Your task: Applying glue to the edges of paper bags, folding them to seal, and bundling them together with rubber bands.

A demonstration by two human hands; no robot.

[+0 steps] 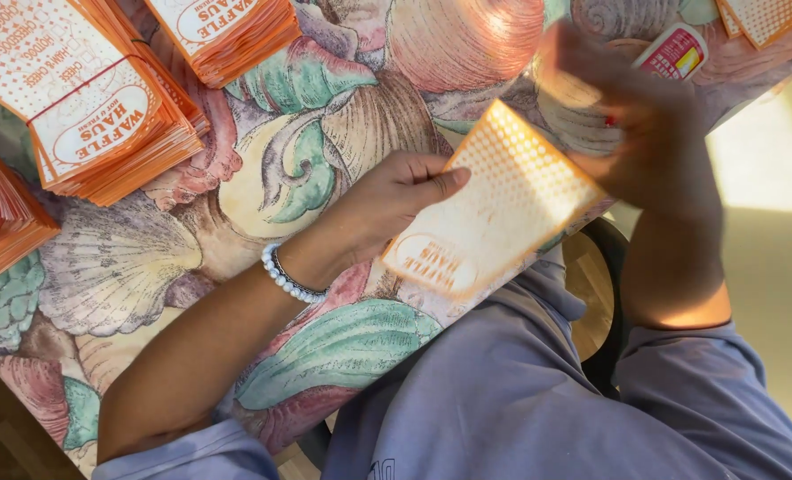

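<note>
Currently left hand (pixel 387 200) fingers pinch orange paper sleeve (pixel 494 204) over table (pixel 325 142) edge; right hand (pixel 645 124) blurred, grip indeterminate, near glue bottle (pixel 676 49). Finished stacks (pixel 103 107) at left.

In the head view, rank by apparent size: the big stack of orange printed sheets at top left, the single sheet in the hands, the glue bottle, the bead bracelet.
1. Stack of orange sheets
2. Single sheet, possibly nearer the camera, so unsure against the stack
3. Bead bracelet and glue bottle: look alike, bottle partly hidden by the right hand
</note>
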